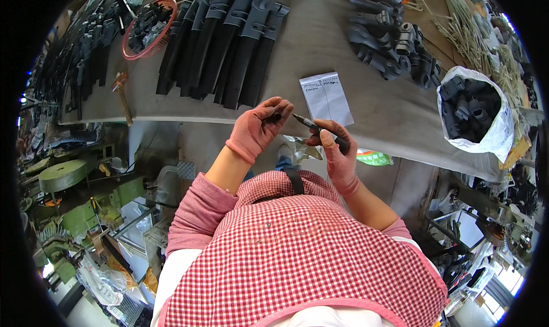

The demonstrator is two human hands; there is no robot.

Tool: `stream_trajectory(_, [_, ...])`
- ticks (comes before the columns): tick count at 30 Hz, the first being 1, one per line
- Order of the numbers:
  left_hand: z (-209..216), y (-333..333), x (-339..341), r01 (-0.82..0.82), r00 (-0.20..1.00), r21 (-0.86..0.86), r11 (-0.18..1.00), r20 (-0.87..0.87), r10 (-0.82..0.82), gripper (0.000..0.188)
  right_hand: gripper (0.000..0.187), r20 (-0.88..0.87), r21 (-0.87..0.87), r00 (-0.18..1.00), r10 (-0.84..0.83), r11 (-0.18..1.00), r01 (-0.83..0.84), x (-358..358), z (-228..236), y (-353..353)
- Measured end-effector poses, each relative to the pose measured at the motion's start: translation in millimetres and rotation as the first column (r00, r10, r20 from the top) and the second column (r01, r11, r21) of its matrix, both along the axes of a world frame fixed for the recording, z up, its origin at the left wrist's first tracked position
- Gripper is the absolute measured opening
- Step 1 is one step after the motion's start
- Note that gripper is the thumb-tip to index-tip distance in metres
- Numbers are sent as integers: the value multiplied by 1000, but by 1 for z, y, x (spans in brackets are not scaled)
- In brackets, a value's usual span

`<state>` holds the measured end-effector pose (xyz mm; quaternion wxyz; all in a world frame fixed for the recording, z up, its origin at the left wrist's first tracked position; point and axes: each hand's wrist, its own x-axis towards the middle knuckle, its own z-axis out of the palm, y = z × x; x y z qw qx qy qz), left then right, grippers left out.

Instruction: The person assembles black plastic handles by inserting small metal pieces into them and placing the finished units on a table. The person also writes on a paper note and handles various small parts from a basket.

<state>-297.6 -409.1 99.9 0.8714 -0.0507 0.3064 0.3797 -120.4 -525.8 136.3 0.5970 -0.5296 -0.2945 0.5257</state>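
Note:
Both my hands, in pink gloves with dark-stained fingertips, are raised in front of the table's near edge. My right hand (336,149) is closed round a black marker pen (307,122), its narrow tip pointing left toward my other hand. In the bent fingers of my left hand (260,127) is a small dark piece (274,117), mostly hidden; it may be the pen's cap. Tip and left fingers look slightly apart. Just beyond the right hand lies a white sheet of paper (329,98) with a fold line and handwriting.
Long black blade-shaped parts with grey hooked ends (231,46) lie left of centre on the table (309,46). Further left are a red basket (127,46) of dark parts and a hammer (122,95). Grey fittings (389,46) and a white sack of them (503,129) occupy the right.

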Motion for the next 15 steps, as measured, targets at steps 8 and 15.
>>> stream_trajectory(8, [26, -13, -7, 121, 978, 305, 945, -197, -62, 28, 25, 133, 113, 986, 98, 987, -113, -1, 9, 3])
stream_trajectory(15, [33, -26, -1, 182, 939, 312, 932, -337, -71, 27, 24, 288, 132, 940, 181, 965, -226, -5, 3, 1])
